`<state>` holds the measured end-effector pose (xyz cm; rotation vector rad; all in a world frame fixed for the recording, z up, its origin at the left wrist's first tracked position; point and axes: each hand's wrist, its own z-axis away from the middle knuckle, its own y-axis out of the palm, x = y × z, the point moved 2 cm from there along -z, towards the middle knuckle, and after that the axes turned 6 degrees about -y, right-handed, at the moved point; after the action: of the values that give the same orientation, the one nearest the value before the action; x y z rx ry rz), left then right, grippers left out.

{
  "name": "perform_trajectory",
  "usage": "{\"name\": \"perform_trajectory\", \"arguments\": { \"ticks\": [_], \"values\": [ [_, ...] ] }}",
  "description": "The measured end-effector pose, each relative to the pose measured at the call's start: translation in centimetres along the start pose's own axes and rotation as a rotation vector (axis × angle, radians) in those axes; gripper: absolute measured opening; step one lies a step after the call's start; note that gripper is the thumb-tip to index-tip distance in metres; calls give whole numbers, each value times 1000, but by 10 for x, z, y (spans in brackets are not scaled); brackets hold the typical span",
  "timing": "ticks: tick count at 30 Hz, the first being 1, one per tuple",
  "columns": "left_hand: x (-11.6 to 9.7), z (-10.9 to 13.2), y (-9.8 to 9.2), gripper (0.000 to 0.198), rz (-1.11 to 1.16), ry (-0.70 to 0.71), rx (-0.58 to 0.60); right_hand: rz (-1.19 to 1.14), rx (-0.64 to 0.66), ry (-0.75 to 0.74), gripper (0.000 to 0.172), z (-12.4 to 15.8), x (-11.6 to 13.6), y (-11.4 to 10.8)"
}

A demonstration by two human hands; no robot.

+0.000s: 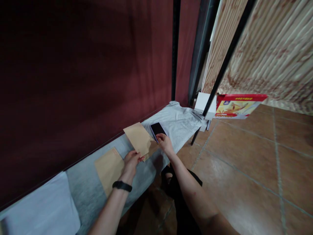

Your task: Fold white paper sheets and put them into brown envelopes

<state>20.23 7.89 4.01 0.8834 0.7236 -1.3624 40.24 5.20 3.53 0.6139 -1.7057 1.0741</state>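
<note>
My left hand, wearing a black wristband, is closed on the lower edge of a tan paper envelope. Part of another tan paper layer shows beneath it; whether it belongs to the same envelope I cannot tell. Just to the right, my right hand has its fingers closed at the lower end of a dark-screened smartphone. The phone's left side lies close to the envelope. A second tan envelope lies flat to the left of my left hand.
Grey cloth covers the narrow shelf, with a folded white cloth at its left end. Black metal posts rise at the right end. Beyond them are a white box and a red-and-yellow box. A dark red panel stands behind.
</note>
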Motion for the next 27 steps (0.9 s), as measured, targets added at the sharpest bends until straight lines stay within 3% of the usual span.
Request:
{"name": "perform_trajectory", "arguments": {
  "ticks": [11,18,27],
  "values": [
    [33,-1,2,20,-11,28,-34,253,178,-80,29,15,15,13],
    [31,-2,1,20,-6,29,-18,347,243,-64,37,14,16,26],
    [34,2,3,31,-51,2,-83,410,285,-35,29,13,20,38]
  ]
}}
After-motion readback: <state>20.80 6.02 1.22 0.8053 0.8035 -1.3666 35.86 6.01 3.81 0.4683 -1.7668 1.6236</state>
